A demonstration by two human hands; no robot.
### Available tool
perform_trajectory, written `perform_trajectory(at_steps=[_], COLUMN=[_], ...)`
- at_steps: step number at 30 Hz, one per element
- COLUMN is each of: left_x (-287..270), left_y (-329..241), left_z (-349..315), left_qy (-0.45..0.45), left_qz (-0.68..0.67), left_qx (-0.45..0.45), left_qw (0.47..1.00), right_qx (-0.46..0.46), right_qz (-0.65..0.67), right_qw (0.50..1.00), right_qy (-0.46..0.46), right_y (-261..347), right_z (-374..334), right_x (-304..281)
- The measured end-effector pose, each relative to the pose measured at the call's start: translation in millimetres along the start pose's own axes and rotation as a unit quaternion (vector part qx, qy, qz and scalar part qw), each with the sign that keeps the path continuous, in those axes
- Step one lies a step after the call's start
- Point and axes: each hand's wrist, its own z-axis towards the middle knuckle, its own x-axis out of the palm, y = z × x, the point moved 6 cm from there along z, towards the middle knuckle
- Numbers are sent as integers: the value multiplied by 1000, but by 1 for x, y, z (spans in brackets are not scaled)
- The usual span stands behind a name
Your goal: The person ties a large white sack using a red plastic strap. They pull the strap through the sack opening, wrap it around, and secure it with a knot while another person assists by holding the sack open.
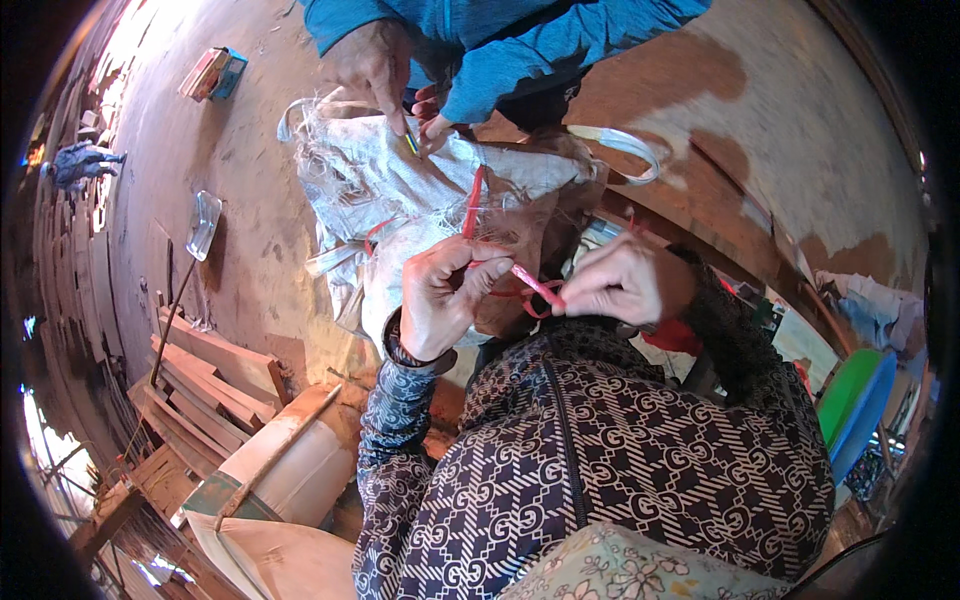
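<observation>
My left hand (442,296) pinches a red plastic strip (537,286), and the fingers of my right hand (622,284) are closed on its other end. The strip is stretched short between the two hands, with a loose loop hanging below it. Just beyond my hands stands a big whitish woven sack (375,190) with frayed threads along its edges. A red band (473,203) runs down the sack toward my left hand; whether it is the same strip is hidden by my fingers. On the far side, another person's hand (375,75) holds a small yellow-and-dark object (411,143) against the cloth.
The other person's blue sleeves (580,50) reach over the sack. A pale strap loop (625,152) sticks out to its right. Wooden planks (215,385) lie at left, near a long-handled dustpan (203,226). At far right are green and blue round things (858,410).
</observation>
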Motion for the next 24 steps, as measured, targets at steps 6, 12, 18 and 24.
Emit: perform_trajectory(at_steps=[6,12,18,24], left_x=[12,3,5,23], left_y=[-4,-3,25,11], left_z=[-7,-9,-15,-13], left_qy=[-1,-63,-99,-19], left_qz=[-113,-128,-160,-183], left_qx=[-59,-20,-95,-114], left_qw=[992,990,978,976], right_qx=[64,79,-3,-181], right_qz=[90,-120,62,-133], right_qw=[977,966,998,936], right_qy=[-181,-213,-15,-271], right_y=[16,-28,13,31], right_z=[13,35,31,37], right_x=[-31,-6,3,-13])
